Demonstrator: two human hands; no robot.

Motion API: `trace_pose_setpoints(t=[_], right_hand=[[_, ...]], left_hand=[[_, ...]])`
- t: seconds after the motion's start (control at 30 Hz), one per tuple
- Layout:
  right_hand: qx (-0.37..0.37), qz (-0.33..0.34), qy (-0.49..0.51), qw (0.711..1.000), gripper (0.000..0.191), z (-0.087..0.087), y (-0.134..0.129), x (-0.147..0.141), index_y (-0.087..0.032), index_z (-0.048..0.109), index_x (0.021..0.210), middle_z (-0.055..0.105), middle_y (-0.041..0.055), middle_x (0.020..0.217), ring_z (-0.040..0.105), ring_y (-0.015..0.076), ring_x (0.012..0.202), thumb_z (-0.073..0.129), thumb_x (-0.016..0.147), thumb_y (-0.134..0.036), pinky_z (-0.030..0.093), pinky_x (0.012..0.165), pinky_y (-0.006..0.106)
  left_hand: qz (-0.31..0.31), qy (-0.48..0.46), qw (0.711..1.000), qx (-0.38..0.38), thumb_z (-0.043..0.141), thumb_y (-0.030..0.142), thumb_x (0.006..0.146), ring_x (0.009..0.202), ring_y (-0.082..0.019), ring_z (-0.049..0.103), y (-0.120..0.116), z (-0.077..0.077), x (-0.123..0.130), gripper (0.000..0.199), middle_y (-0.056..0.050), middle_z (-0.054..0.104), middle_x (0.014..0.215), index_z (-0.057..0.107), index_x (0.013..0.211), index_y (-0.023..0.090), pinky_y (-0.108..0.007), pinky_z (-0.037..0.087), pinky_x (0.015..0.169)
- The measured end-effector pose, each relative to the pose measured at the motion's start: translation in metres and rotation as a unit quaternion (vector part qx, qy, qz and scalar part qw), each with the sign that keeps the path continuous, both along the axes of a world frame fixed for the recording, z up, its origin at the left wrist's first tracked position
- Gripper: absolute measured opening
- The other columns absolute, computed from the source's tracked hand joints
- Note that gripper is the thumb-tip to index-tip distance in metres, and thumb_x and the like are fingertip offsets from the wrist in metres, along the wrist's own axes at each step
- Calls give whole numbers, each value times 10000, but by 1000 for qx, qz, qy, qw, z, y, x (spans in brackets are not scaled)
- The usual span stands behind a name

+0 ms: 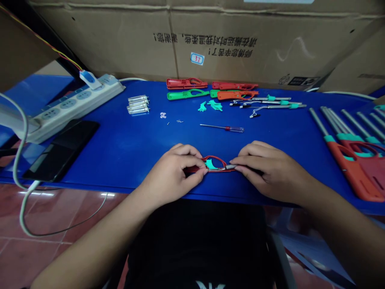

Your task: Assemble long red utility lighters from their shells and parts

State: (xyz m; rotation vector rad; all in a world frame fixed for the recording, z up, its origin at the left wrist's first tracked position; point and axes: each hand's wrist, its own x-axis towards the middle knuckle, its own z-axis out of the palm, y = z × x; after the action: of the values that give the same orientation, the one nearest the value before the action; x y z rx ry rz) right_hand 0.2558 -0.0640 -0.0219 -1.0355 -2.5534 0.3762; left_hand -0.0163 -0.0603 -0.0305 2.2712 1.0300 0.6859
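A red lighter casing half (221, 160) lies near the front edge of the blue table, with a teal trigger (209, 164) set inside its loop. My left hand (174, 172) is closed on the casing's left end, thumb and fingertips pinched beside the trigger. At the right end, my right hand (266, 170) pinches a small silver metal piece (230, 167) lying along the casing. A thin pale wire seems to run from that piece toward the trigger. The casing's left end is mostly hidden by my fingers.
Behind lie a screwdriver (234, 129), teal triggers (214, 105), red and green casings (188, 94), metal rods with wires (276, 106) and clear fuel tanks (138, 105). Assembled lighters (345, 164) are at right. A power strip (75, 104) and phone (61, 150) sit left; a cardboard box (120, 44) stands behind.
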Motion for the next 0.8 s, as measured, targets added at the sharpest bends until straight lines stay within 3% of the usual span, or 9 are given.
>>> trace_pose_setpoints(t=[0.47,0.67,0.8], right_hand=[[23,-3,-16,1000,234,-5,-1,2,-170,710,1071,668,81,954,574,211,884,495,981,-191,475,781,361],[6,9,-39,999,269,-3,1,2,-164,699,1086,653,79,945,565,213,875,448,998,-202,471,790,370],[-15,11,-38,999,278,-2,2,0,-166,701,1045,650,81,935,568,218,879,430,1002,-205,465,793,374]], left_hand=[[17,46,998,31,657,271,906,885,-176,572,-4,4,3,124,-31,669,988,655,989,179,-335,448,843],[22,48,997,48,661,306,913,1103,-213,563,-5,6,22,239,-50,617,1198,681,1138,229,-363,452,961],[-18,16,999,40,679,234,909,1004,-173,612,2,0,31,142,-32,664,1086,742,1037,237,-348,459,943]])
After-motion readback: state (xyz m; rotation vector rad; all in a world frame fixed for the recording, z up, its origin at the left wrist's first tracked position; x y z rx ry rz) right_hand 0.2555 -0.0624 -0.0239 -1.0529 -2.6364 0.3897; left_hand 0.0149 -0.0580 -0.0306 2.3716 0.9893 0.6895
